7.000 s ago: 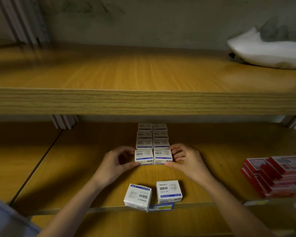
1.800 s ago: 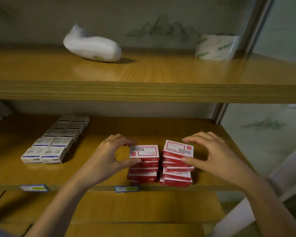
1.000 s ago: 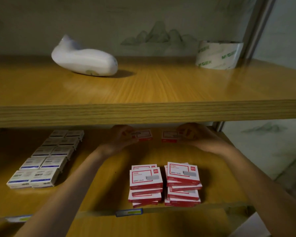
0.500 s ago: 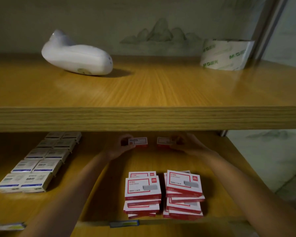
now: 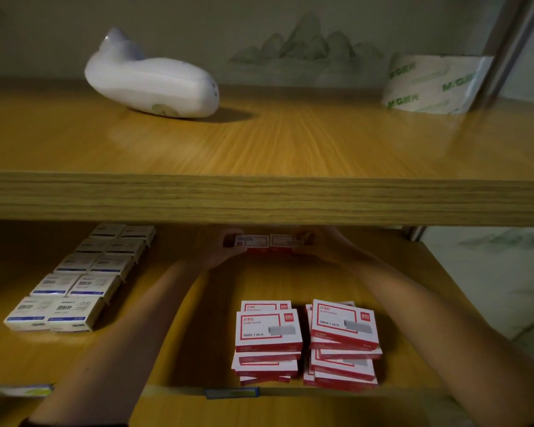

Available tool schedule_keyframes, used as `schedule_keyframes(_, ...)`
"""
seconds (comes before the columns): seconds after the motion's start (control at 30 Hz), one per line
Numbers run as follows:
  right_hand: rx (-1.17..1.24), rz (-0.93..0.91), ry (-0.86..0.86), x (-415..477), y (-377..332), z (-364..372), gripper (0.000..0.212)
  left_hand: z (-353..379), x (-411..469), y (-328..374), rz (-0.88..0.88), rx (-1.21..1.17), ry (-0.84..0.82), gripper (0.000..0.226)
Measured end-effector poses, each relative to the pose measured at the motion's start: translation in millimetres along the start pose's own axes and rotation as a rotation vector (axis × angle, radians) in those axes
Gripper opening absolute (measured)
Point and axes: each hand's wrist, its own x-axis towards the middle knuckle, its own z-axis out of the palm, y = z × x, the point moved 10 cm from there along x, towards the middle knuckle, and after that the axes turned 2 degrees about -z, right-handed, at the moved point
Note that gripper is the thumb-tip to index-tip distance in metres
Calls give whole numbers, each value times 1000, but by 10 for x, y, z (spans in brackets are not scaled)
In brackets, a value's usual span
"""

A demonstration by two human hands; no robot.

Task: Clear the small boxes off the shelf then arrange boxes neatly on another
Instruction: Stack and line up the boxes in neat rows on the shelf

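The left hand (image 5: 214,249) grips the left red-and-white cardboard box (image 5: 252,241) and the right hand (image 5: 323,242) grips the right red-and-white cardboard box (image 5: 282,241). Apart a moment ago, the boxes now meet far back on the lower wooden shelf (image 5: 207,328).

White boxes (image 5: 84,278) fill the left side of the lower shelf (image 5: 290,282); red stacks (image 5: 269,331) stand at its front edge. Bare board lies between them and behind the stacks, under the upper shelf (image 5: 259,198).

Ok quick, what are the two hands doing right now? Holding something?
Left hand: holds a small red box at the back of the lower shelf.
Right hand: holds the second red box, right beside the first.
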Motion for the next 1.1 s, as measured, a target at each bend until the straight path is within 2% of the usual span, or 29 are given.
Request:
schedule_keyframes(0.17,-4,9,1,63,-22,52,42,-47,30,-64,-32,63,-6,40)
schedule_keyframes(0.3,62,-5,-16,-33,-203,-61,42,-162,-118,148,-37,198,39,52)
schedule_keyframes(0.33,81,-19,11,-87,-258,-154,37,-249,-229,283,-31,151,98,51)
schedule_keyframes(0.4,93,-24,54,-278,-349,-371,26,-435,-543,552,2,-67,187,32)
schedule_keyframes(0.47,110,-17,61,-604,-419,-550,17,-516,-930,762,37,-259,132,14)
schedule_keyframes(0.5,118,-6,61,-812,-462,-629,14,-513,-1128,844,40,-282,65,16)
schedule_keyframes(0.53,111,7,62,-1017,-500,-697,6,-506,-1307,924,62,-266,6,27)
schedule_keyframes(0.6,68,-30,17,-1395,-661,-753,25,-487,-1586,1075,148,-207,-61,44)
schedule_keyframes(0.73,-99,-71,-59,-1755,-755,-656,49,-404,-1789,1161,184,-120,-66,52)
schedule_keyframes(0.83,-141,-44,-27,-1824,-762,-617,47,-373,-1827,1151,178,-83,-41,54)
schedule_keyframes(0.97,-115,-23,6,-1855,-759,-596,34,-377,-1842,1132,185,-81,-13,45)
schedule_keyframes(1.1,-114,0,19,-1880,-733,-592,38,-356,-1844,1155,232,-67,4,40)
